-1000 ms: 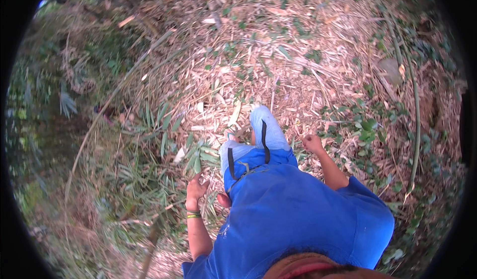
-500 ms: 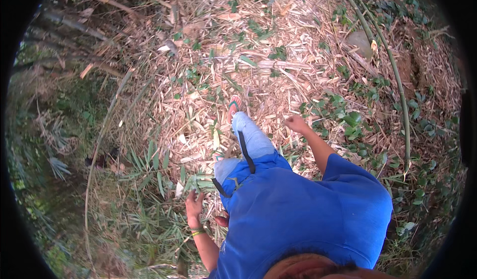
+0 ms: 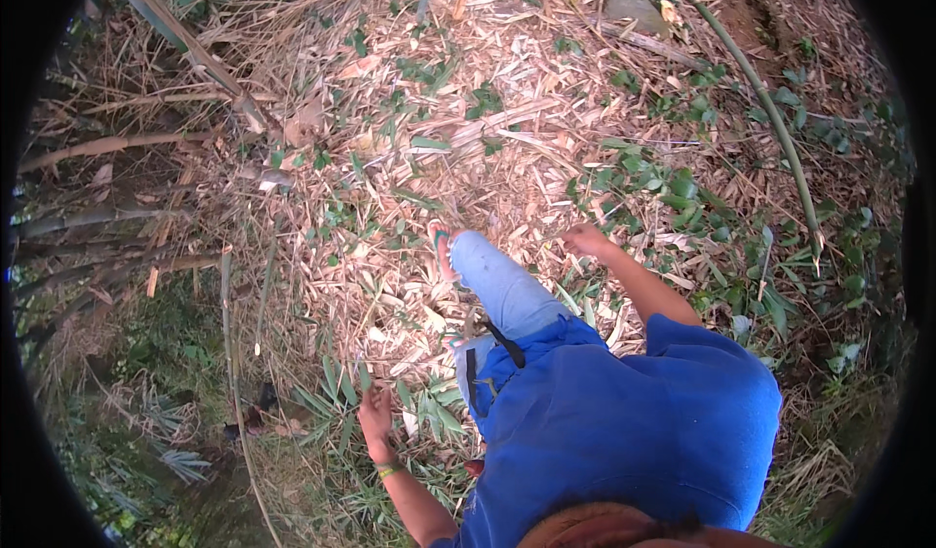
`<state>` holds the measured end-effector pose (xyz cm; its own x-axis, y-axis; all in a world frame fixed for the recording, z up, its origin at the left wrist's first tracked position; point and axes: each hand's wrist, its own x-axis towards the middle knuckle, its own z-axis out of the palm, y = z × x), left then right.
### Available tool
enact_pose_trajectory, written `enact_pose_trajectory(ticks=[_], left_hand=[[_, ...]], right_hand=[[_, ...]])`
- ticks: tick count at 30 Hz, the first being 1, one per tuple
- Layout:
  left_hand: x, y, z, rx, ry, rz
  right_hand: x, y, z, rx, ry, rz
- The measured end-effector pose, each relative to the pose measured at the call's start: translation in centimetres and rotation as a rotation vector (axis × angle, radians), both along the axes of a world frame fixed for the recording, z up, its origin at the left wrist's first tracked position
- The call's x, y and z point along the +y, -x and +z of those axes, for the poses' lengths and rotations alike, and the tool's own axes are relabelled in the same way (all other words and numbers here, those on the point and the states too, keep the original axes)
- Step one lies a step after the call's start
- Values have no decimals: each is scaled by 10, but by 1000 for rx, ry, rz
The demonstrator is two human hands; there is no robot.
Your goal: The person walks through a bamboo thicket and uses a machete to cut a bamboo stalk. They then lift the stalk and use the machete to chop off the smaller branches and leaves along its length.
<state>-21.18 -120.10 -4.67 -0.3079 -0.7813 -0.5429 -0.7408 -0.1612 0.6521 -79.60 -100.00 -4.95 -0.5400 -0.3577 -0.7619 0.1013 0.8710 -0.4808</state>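
Note:
My left hand (image 3: 375, 416) hangs beside my left hip with nothing in it, its fingers loosely apart above long green bamboo leaves (image 3: 336, 389). A yellow-green band (image 3: 390, 469) circles that wrist. My right hand (image 3: 583, 241) is held out ahead of my right side over dry litter, fingers loosely bent and apart, and no object shows in it. Close to my left hip sits a small reddish-brown thing (image 3: 475, 467), mostly hidden by my blue shirt (image 3: 624, 431). One foot in a sandal (image 3: 441, 241) is forward; the other is partly covered by my leg.
Dry bamboo litter (image 3: 526, 158) covers the ground. A long cut bamboo stem (image 3: 770, 109) arches at the right, past a grey stone (image 3: 636, 7). A thin upright stem (image 3: 230, 333) and several thicker bamboo poles (image 3: 185, 41) stand on the left. Green creepers (image 3: 682, 187) grow at the right.
The view has turned to the right: the stone and right stem shift up and left, the left-hand stems shift downward. My right hand's fingers have loosened; my left hand stays empty at my side.

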Motion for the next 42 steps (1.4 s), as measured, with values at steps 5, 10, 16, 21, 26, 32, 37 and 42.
enact_pose_trajectory(ticks=[5, 10, 16, 21, 26, 32, 37, 42], left_hand=[[-54, 75, -16, -16, -14, -90], [-64, 126, -70, 10, -231, -10], [-33, 115, -155, -238, -114, -432], [-63, 210, -182, -233, -553, 265], [-124, 280, -170, -129, -611, 375], [-128, 309, -163, -33, -699, 521], [-109, 281, -149, -16, -770, 626], [-53, 267, -130, 169, -798, 822]], right_hand=[[-114, 78, -26, -183, 171, -169], [-343, 180, -69, -270, 444, -147], [-557, 318, -178, -296, 536, -250], [-672, 353, -225, -503, 606, -461], [-729, 327, -197, -454, 650, -506], [-877, 258, -93, -396, 860, -281], [-954, 258, -137, -119, 459, 333], [-795, 217, -249, 317, 411, 359]])
